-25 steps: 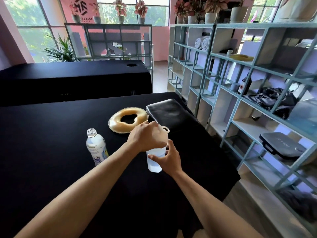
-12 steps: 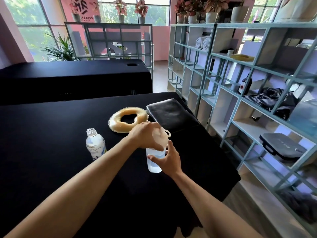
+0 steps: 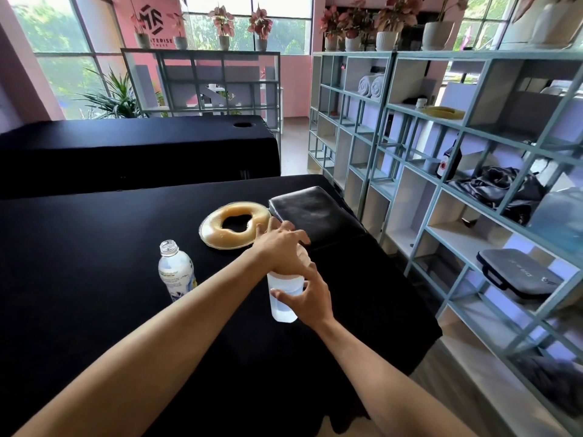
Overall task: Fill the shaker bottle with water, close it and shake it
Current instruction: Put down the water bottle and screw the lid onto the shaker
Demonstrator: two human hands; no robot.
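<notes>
On the bench, the shaker bottle (image 3: 284,298) stands upright: right hand (image 3: 310,299) wraps its side, left hand (image 3: 279,247) caps the top, seemingly gripping the lid.

Count of items, head view. Two bare hands at centre frame: the left hand (image 3: 280,249) and the right hand (image 3: 310,298). Two bottles: one shaker bottle (image 3: 284,298) at centre and one uncapped water bottle (image 3: 175,272) to its left. One ring-shaped gel cushion (image 3: 235,223) and one black pad (image 3: 310,212) above centre. Two black-covered tables: the near table (image 3: 94,247) and the far table (image 3: 135,146), upper left. Two rolled towels (image 3: 372,85) on the shelving (image 3: 441,197), upper right. One grey case (image 3: 517,274), right edge.
</notes>
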